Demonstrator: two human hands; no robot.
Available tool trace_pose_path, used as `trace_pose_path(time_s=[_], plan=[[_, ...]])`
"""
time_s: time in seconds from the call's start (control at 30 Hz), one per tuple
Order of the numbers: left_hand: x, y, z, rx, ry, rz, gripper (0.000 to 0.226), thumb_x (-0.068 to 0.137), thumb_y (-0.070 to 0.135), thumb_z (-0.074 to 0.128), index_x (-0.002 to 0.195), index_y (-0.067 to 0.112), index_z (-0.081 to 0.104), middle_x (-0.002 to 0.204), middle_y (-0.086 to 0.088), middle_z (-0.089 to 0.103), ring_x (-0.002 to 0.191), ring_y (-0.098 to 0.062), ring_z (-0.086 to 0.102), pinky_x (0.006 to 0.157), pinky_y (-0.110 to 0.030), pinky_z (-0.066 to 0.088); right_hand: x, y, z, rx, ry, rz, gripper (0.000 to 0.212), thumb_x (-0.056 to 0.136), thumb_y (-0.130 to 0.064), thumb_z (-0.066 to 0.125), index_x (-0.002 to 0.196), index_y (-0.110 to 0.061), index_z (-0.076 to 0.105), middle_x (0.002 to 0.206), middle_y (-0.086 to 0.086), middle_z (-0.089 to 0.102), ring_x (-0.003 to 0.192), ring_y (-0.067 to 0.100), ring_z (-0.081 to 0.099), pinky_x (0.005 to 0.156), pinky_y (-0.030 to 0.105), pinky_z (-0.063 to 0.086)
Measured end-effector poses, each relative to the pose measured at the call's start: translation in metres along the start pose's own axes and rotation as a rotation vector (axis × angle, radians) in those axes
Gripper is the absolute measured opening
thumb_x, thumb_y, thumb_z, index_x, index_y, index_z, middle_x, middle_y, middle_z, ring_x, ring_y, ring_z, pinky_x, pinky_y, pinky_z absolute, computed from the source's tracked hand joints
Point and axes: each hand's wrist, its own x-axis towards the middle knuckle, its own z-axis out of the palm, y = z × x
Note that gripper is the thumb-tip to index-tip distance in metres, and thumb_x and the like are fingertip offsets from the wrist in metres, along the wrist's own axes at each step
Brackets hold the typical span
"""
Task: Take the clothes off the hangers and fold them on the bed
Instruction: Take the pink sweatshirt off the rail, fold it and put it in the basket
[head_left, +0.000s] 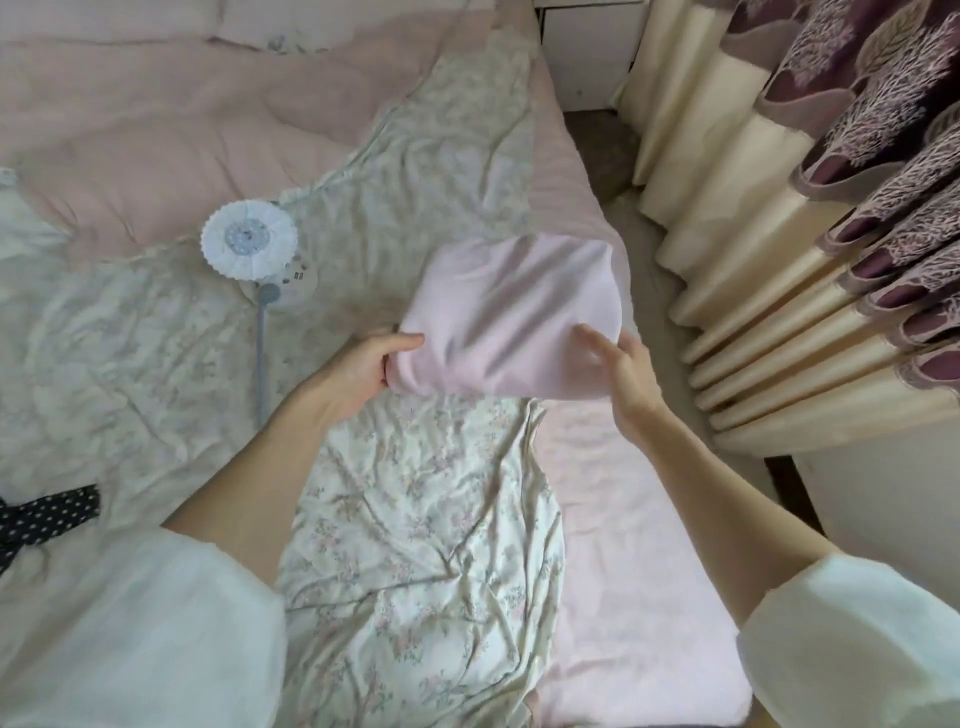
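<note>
From my feed, a good part of the folded pink garment (506, 317) is hard to read: its underside is out of sight, and I cannot tell whether it rests on the bed (613, 545) or is held just above it. It sits over the right edge of the bed, above the flowered quilt (415, 561). The fingers of the left hand (363, 371) are tucked under the cloth and hidden; only the thumb shows on top, pinching the garment's left end. The right hand (621, 371) is at the garment's right end, fingers spread and only lightly bent; whether they touch the cloth I cannot tell. Both forearms reach forward from loose white sleeves (171, 639). At the left edge a dark dotted cloth (44, 514) is cut off by the frame. A small white fan (249, 240) lies on the quilt, well left of the garment. Curtains (810, 218) hang on the right.
</note>
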Motion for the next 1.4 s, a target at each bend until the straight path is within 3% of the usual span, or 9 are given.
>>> trace_pose_path(time_s=[0.2,0.3,0.4,0.67,0.83,1.03,1.13,1.27,1.4], plan=[[-0.033,-0.138,-0.006,0.352,0.026,-0.406,0.047,0.079,0.002,0.064,0.04,0.019,0.045,0.047,0.004,0.037,0.054,-0.013,0.035,0.056,-0.022,0.032,-0.069,0.144,-0.01,-0.144,-0.086,0.385,0.012,0.093,-0.011,0.055,0.101,-0.009,0.062,0.088,0.001,0.065,0.083,0.016,0.057,0.057,0.01,0.045],[-0.038,-0.175,-0.003,0.438,0.001,-0.582,0.029,0.085,0.01,0.06,0.059,0.013,0.05,0.054,0.003,0.044,0.059,-0.015,0.04,0.064,-0.024,0.035,-0.083,0.179,-0.011,-0.184,-0.118,0.494,0.014,0.093,-0.013,0.055,0.105,-0.008,0.06,0.094,0.003,0.065,0.087,0.017,0.057,0.063,0.016,0.045],[-0.035,-0.184,0.005,0.418,-0.105,-0.64,0.029,0.092,0.032,0.057,0.114,0.015,0.051,0.108,0.002,0.054,0.104,-0.02,0.052,0.084,-0.027,0.035,-0.077,0.187,-0.013,-0.218,-0.127,0.588,0.019,0.092,-0.03,0.059,0.099,-0.013,0.055,0.087,-0.002,0.06,0.076,0.013,0.054,0.065,0.023,0.04],[0.021,-0.185,0.028,0.111,0.221,-0.319,0.025,0.089,0.028,0.063,0.111,0.018,0.058,0.099,0.002,0.064,0.087,-0.014,0.061,0.065,-0.024,0.046,-0.03,0.186,-0.006,-0.197,-0.02,0.555,0.023,0.083,-0.026,0.066,0.088,-0.012,0.048,0.087,0.002,0.054,0.078,0.017,0.05,0.062,0.024,0.039],[0.013,-0.176,0.042,0.491,0.278,0.202,0.023,0.101,0.025,0.042,0.103,0.005,0.053,0.1,-0.013,0.061,0.095,-0.024,0.054,0.085,-0.033,0.041,-0.047,0.173,0.007,-0.331,0.14,0.177,0.02,0.069,-0.027,0.04,0.082,-0.012,0.037,0.065,-0.005,0.038,0.057,0.008,0.037,0.054,0.024,0.032],[0.034,-0.143,0.019,0.356,0.498,0.205,0.031,0.101,0.028,0.04,0.074,0.012,0.037,0.067,0.004,0.035,0.066,-0.013,0.038,0.064,-0.027,0.034,-0.007,0.144,0.031,-0.329,0.164,-0.019,0.022,0.074,-0.022,0.037,0.093,-0.011,0.037,0.067,-0.009,0.038,0.059,-0.003,0.044,0.062,0.028,0.031],[0.056,-0.141,0.007,0.386,0.34,0.068,0.028,0.098,0.028,0.048,0.075,0.012,0.045,0.07,-0.002,0.042,0.063,-0.011,0.04,0.054,-0.021,0.03,0.026,0.144,0.037,-0.569,0.067,0.158,0.023,0.081,-0.032,0.039,0.094,-0.014,0.04,0.081,0.003,0.052,0.085,0.026,0.055,0.074,0.035,0.038],[0.072,-0.161,-0.01,1.014,-0.052,-0.32,0.037,0.094,0.032,0.053,0.112,0.0,0.057,0.102,-0.011,0.059,0.089,-0.024,0.056,0.068,-0.029,0.039,0.041,0.164,0.026,-1.072,-0.137,0.522,0.038,0.089,-0.029,0.045,0.121,-0.008,0.046,0.123,0.015,0.056,0.117,0.033,0.052,0.091,0.037,0.039],[0.071,-0.148,-0.011,1.174,-0.273,-0.415,0.047,0.093,0.032,0.055,0.124,-0.002,0.048,0.115,-0.015,0.054,0.095,-0.024,0.052,0.057,-0.024,0.034,0.051,0.166,0.041,-1.013,0.068,0.177,0.048,0.085,-0.014,0.045,0.132,-0.01,0.038,0.133,0.012,0.043,0.126,0.031,0.038,0.102,0.043,0.029]])
